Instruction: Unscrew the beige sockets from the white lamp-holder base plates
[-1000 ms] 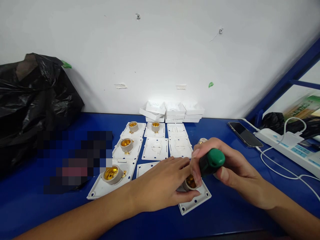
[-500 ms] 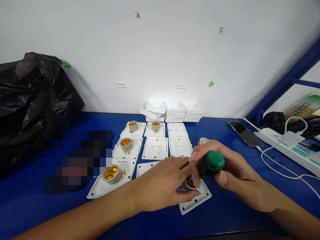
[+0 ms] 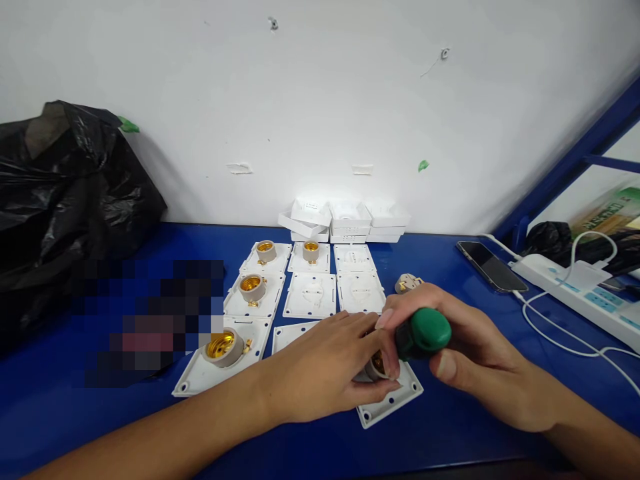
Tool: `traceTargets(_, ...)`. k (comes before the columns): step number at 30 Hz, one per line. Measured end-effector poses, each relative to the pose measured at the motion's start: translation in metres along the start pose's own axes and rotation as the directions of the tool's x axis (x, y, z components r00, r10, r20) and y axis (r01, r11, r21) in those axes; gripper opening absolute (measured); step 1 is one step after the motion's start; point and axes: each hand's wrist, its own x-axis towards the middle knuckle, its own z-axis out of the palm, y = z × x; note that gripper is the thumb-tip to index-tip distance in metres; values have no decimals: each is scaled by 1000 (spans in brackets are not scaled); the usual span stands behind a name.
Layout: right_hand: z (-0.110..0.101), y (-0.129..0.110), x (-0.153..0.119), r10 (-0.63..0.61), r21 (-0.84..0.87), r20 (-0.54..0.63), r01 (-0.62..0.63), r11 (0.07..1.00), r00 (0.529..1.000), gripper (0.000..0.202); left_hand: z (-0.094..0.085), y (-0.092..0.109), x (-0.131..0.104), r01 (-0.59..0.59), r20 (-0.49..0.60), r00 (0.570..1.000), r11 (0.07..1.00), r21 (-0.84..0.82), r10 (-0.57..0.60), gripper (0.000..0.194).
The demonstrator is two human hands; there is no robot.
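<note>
My right hand (image 3: 480, 363) is closed on a screwdriver (image 3: 431, 329) with a green and black handle, pointing down at a lamp socket (image 3: 379, 365). The tip of the tool is hidden behind the handle and fingers. Around that socket curl the thumb and fingers of my left hand (image 3: 325, 370), holding it on a white square plate (image 3: 395, 402) at the front of the table. Just beyond my right hand lies a loose beige socket part (image 3: 407, 283) with brass contacts.
Plates with brass-lined sockets (image 3: 253, 287) stand to the left, beside bare white plates (image 3: 311, 295). White boxes (image 3: 349, 223) are stacked against the wall. A phone (image 3: 490, 267), a power strip (image 3: 575, 293) and cables lie right; a black bag (image 3: 75, 193) sits left.
The screwdriver handle has tipped and shifted slightly to the right in my right hand. My left hand stays in place on the socket.
</note>
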Motion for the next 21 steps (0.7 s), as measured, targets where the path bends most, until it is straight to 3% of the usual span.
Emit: traceTargets(21,0,-1,0,-10,-50,-4,10,999,1000,30,1,-1,0,-7,-6,1000,1000,-2,7,12)
